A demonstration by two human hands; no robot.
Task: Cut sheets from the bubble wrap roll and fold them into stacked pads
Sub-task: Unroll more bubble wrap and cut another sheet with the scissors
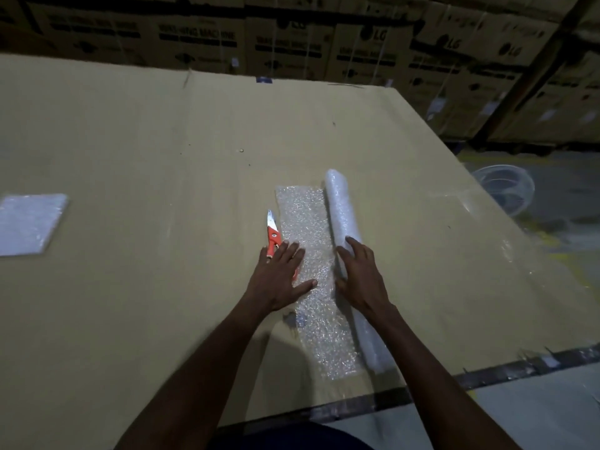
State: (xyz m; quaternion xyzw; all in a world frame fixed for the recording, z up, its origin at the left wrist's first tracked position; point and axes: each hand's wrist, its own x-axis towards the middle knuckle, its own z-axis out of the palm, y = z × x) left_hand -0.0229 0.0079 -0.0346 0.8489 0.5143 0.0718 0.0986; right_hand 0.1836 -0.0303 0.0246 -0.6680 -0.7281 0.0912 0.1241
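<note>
A bubble wrap roll (341,209) lies on the cardboard-covered table (146,141), running away from me. A strip of unrolled bubble wrap (302,216) stretches flat to its left. My left hand (281,277) presses flat on the strip's left edge, fingers straight, and partly covers the handles of orange scissors (272,230) lying beside the strip. My right hand (362,276) rests on the roll with fingers lightly curved over it. Folded bubble wrap pads (29,222) sit stacked at the far left of the table.
Stacked cardboard appliance boxes (292,37) line the far side behind the table. A clear plastic tub (506,186) stands on the floor to the right. The table's near edge (487,375) runs just beyond the roll's near end.
</note>
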